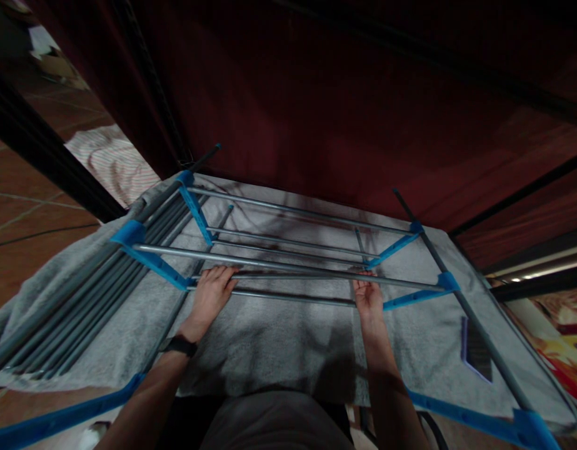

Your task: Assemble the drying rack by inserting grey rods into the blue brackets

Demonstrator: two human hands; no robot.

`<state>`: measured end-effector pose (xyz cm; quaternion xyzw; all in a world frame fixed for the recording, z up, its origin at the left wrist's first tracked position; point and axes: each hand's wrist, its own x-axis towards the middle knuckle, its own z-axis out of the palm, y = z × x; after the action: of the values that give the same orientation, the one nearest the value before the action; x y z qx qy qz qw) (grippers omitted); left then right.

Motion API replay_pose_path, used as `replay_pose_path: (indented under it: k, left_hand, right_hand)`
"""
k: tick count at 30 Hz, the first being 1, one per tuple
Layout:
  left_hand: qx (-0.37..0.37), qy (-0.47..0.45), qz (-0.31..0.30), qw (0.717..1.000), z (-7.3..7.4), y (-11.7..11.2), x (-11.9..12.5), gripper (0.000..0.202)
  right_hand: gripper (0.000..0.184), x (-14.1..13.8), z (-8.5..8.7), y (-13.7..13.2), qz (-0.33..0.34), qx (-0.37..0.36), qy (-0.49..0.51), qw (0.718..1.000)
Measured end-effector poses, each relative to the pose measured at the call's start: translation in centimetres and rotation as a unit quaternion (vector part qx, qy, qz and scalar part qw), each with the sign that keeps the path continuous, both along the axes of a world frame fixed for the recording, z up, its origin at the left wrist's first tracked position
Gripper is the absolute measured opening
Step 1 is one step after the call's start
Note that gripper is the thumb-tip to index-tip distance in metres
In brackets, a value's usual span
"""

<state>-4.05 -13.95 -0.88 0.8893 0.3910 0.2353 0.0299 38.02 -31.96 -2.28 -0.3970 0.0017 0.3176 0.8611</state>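
In front of me stands a partly built rack of grey metal tubes joined by blue plastic brackets (194, 209). My left hand (213, 290) lies palm down near the left lower bracket (164, 269), its fingers closed over the lower crossing tubes (279, 295). Beside the right lower bracket (412, 299), my right hand (369, 297) is turned palm up, fingers curled at the right part of the same tubes. A longer front crossbar (288, 267) passes just above both hands. The fingertips are partly hidden behind the tubes.
A grey towel-like cloth (264, 356) covers the surface under the rack. Several loose tubes (100, 294) lie side by side at left. A dark flat device with a purple edge (476, 350) lies at right. Dark red fabric (288, 112) hangs behind. More blue brackets (485, 419) are near me.
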Motion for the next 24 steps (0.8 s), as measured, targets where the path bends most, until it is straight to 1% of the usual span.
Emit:
replay_pose_path:
  k: [4,8,10,13,19,24]
  left_hand:
    - [0.004,-0.014,-0.025,1.0,-0.01,0.22,-0.26,0.024]
    - [0.005,-0.015,-0.04,0.999,0.11,0.28,-0.39,0.028]
    - [0.006,-0.019,-0.046,0.999,0.16,0.3,-0.47,0.029]
    - [0.015,-0.023,-0.045,0.999,0.3,0.31,-0.62,0.03]
    - [0.022,-0.024,-0.046,0.998,0.71,0.18,-0.76,0.03]
    - [0.037,-0.034,-0.029,0.998,0.78,0.31,-0.82,0.03]
  right_hand:
    - [0.013,0.33,-0.24,0.06,-0.007,-0.01,-0.005,1.0]
    - [0.006,0.51,-0.49,-0.28,0.008,-0.01,-0.01,1.0]
    - [0.01,0.48,-0.55,-0.46,0.018,-0.008,-0.014,1.0]
    - [0.015,0.34,-0.6,-0.52,0.028,-0.003,-0.021,0.999]
    - [0.012,0.3,-0.7,-0.13,0.027,-0.001,-0.038,0.999]
    - [0.013,0.4,-0.71,0.08,0.024,-0.009,-0.043,0.999]
